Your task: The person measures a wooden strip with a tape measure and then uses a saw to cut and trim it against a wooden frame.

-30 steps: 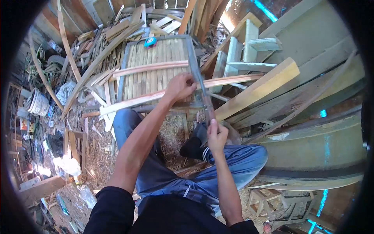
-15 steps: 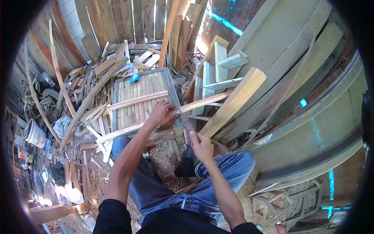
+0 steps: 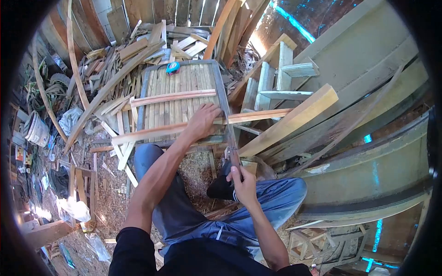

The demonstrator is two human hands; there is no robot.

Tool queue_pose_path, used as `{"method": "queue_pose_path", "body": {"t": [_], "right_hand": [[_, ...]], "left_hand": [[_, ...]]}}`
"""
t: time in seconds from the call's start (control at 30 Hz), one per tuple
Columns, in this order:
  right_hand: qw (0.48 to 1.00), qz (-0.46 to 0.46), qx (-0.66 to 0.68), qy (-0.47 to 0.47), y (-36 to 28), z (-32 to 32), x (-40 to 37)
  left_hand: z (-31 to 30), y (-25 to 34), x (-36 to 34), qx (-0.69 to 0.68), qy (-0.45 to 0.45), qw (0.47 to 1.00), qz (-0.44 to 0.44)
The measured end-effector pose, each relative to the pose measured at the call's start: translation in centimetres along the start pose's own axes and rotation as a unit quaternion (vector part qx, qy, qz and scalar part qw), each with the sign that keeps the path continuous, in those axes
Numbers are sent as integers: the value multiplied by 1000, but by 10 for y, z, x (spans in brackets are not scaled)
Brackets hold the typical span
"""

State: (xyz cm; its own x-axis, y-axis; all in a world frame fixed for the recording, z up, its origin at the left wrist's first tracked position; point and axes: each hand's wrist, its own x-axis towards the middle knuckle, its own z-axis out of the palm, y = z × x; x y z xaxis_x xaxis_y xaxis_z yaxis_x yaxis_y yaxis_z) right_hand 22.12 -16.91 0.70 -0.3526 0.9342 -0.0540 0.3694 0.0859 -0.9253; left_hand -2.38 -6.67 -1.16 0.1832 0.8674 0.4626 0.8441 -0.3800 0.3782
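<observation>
Clutter fills the left edge of this rough wooden shed: a pale bucket (image 3: 34, 129), coiled ropes (image 3: 51, 87) and a crumpled plastic bag (image 3: 70, 120) lie on dirt strewn with shavings. Next to them a heap of scrap boards (image 3: 131, 50) leans toward the plank wall (image 3: 152, 9). In the middle a slatted panel (image 3: 177, 89) in a grey frame lies flat as the work surface, with a teal tape measure (image 3: 173, 67) on its far edge. A long thin strip (image 3: 152, 132) of reddish wood crosses the near side of the panel (a second, shorter one lies across the middle). The left hand (image 3: 202, 120) rests on the long strip at the panel's right corner, fingers curled over it and pressing it down. Just to the right, a saw (image 3: 229, 140) meets the strip beside that hand, and the right hand (image 3: 241, 180) is closed tight around its handle, low over sawdust (image 3: 198, 168) and a foot in a black sock (image 3: 221, 186). Further right stand a pale green stool frame (image 3: 276, 76), a thick yellow beam (image 3: 294, 118) and a big curved green hull (image 3: 368, 177).
</observation>
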Motion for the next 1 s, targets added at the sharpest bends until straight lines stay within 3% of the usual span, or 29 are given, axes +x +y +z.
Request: {"method": "queue_pose_path", "body": {"t": [0.13,0.2,0.23,0.27,0.33,0.53,0.63,0.9,1.0], "right_hand": [[995,35,68,65,-4,-2,6],[962,68,237,113,-8,-9,6],[958,25,259,122,-5,-10,6],[958,29,258,119,-5,-12,6],[952,-60,277,118,-8,-19,6],[965,4,233,117,4,-20,1],[974,23,198,112,9,-16,-5],[980,23,159,113,17,-18,-8],[971,61,202,114,17,-12,3]], "left_hand": [[7,-6,9,-26,-11,1000,-2],[4,-4,10,-55,-35,998,-4],[4,-5,10,-55,-38,998,-10],[4,-5,11,-67,-34,997,-8],[8,-6,12,-81,-27,996,-8],[8,0,16,-151,-42,986,-54],[11,-3,14,-122,-21,992,9],[7,7,12,-175,-18,983,-53],[7,4,14,-170,-36,981,-87]]}}
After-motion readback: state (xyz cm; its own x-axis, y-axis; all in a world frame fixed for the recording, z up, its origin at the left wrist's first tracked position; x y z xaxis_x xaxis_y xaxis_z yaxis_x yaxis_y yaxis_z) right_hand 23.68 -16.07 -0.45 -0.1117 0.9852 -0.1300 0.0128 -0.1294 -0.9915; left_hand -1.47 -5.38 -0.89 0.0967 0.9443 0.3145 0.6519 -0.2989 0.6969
